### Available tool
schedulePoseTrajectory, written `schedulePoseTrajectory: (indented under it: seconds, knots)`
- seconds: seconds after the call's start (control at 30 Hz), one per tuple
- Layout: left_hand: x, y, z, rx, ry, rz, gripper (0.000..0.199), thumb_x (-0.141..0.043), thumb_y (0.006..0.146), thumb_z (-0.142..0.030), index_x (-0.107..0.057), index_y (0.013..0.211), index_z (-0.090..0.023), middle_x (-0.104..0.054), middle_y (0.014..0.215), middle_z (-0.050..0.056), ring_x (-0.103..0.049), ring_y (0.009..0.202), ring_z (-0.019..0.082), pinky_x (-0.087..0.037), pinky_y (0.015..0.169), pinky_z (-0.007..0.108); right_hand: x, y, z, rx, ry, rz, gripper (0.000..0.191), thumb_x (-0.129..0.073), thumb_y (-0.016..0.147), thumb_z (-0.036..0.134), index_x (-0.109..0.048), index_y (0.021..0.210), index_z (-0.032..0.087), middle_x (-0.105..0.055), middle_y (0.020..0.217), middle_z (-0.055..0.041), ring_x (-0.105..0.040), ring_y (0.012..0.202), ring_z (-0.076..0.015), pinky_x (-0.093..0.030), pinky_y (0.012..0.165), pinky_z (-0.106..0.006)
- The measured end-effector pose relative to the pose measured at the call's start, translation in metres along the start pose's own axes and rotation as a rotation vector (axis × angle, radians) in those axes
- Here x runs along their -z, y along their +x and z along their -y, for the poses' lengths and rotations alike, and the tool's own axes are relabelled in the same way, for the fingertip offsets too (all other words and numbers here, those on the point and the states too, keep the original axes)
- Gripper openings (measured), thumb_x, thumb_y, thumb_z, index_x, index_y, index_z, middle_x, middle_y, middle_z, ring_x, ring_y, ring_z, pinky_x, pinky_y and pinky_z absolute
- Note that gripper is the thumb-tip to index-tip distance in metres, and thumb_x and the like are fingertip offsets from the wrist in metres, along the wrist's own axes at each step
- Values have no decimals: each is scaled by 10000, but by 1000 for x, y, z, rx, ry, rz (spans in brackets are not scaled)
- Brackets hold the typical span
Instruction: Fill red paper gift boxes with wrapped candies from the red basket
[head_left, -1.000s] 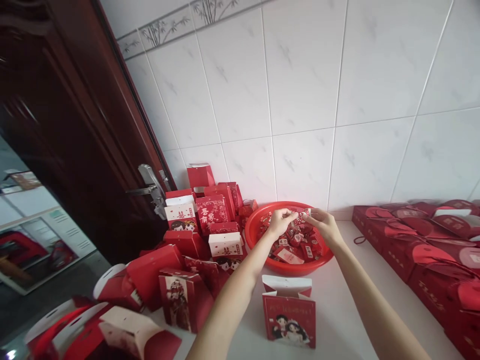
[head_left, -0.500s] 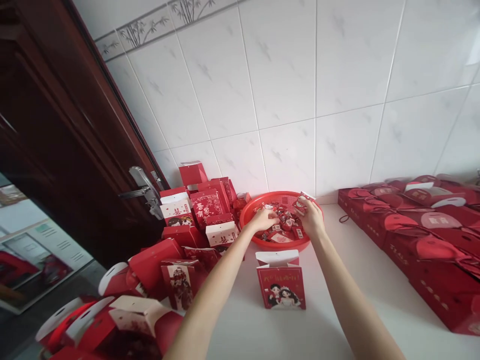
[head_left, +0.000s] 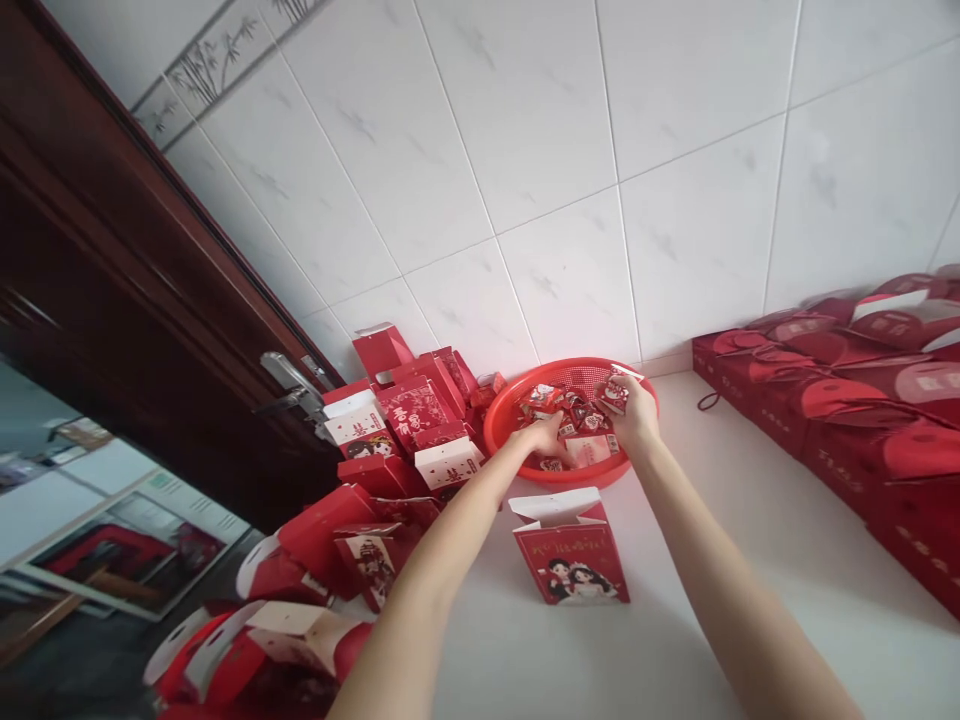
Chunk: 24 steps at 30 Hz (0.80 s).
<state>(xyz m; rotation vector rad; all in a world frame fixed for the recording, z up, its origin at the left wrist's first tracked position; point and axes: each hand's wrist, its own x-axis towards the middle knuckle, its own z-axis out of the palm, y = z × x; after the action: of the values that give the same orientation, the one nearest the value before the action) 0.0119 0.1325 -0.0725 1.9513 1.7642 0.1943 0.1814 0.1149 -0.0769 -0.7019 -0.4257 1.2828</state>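
A round red plastic basket [head_left: 495, 440] stands against the tiled wall, with red wrapped candies [head_left: 589, 415] inside. My left hand [head_left: 545, 437] reaches into its near left part, fingers among the candies; whether they grip one is hard to see. My right hand [head_left: 634, 405], at the basket's right side, has its fingers closed on red candy packets [head_left: 615, 392]. In front of the basket, an upright red gift box [head_left: 574, 565] with a cartoon couple printed on it has its top flaps open.
Many red and white gift boxes [head_left: 420, 410] are piled at the left beside a dark wooden door [head_left: 150, 260]. Large red boxes [head_left: 840, 430] stand in a row at the right. A white tiled wall [head_left: 547, 160] rises behind.
The view has tilted and shifted. My left hand has sunk lower among the candies. My right hand still holds packets at the basket's right side.
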Motion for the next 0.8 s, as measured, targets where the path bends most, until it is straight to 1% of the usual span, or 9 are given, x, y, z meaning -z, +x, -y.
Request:
schedulePoseTrajectory:
  seconds: [0.07,0.13,0.23,0.3,0.4,0.5,0.63,0.73,0.8]
  knots:
    - [-5,5,-1,-43,-14,-40,593,-927,374,-231,-688,916,-208,-761,1032,110,-688,1015,356,-497,812,362,1,2,0,1,-3,4,148,-650,595,316,-565,699,254,-694,649,-8,-693,653,-212,-571,540,-310]
    - [-8,10,-2,-85,-45,-78,349,-897,479,-231,-656,728,-203,-742,818,72,-698,877,325,-497,777,364,3,4,0,8,-19,16,157,-652,608,333,-561,707,252,-695,660,-14,-707,683,-220,-582,564,-319]
    - [-8,13,-1,-137,-116,-170,243,-857,565,-193,-623,626,-208,-681,669,33,-675,763,282,-493,755,359,4,5,1,20,-39,19,173,-658,627,355,-547,711,252,-696,677,-16,-722,730,-228,-594,600,-326]
    - [-5,14,0,-156,-172,-260,211,-843,601,-181,-642,658,-210,-692,698,37,-668,773,271,-493,772,358,4,5,0,22,-39,6,181,-664,629,357,-541,711,252,-691,673,-14,-728,756,-231,-591,601,-319]
    - [-1,16,2,-158,-260,-394,161,-808,689,-205,-672,775,-209,-734,826,63,-676,843,266,-495,813,359,3,4,1,19,-26,-19,173,-654,624,347,-537,711,253,-685,672,-11,-732,783,-230,-583,592,-305]
    - [1,18,5,-131,-350,-483,135,-745,786,-236,-663,886,-199,-746,938,87,-687,911,261,-501,826,351,1,2,2,15,7,-43,155,-639,609,319,-550,717,254,-688,692,-6,-730,793,-223,-589,605,-298]
    - [2,20,12,-68,-444,-543,159,-712,830,-248,-629,947,-179,-735,1005,117,-695,936,263,-511,834,363,-1,0,4,-10,32,-72,132,-635,620,295,-561,721,252,-694,689,-1,-728,772,-215,-597,618,-299]
    - [1,21,15,-57,-497,-573,258,-763,801,-265,-628,1004,-180,-730,1063,122,-687,1004,272,-501,917,398,-2,-3,6,-23,34,-73,113,-637,642,279,-564,723,248,-692,682,7,-730,772,-202,-600,633,-287]
    - [-1,21,14,-83,-539,-558,283,-787,777,-232,-643,1015,-179,-736,1076,117,-687,1032,272,-504,943,405,-3,-5,7,-27,48,-77,107,-642,645,263,-566,717,243,-685,678,16,-727,757,-184,-599,632,-268]
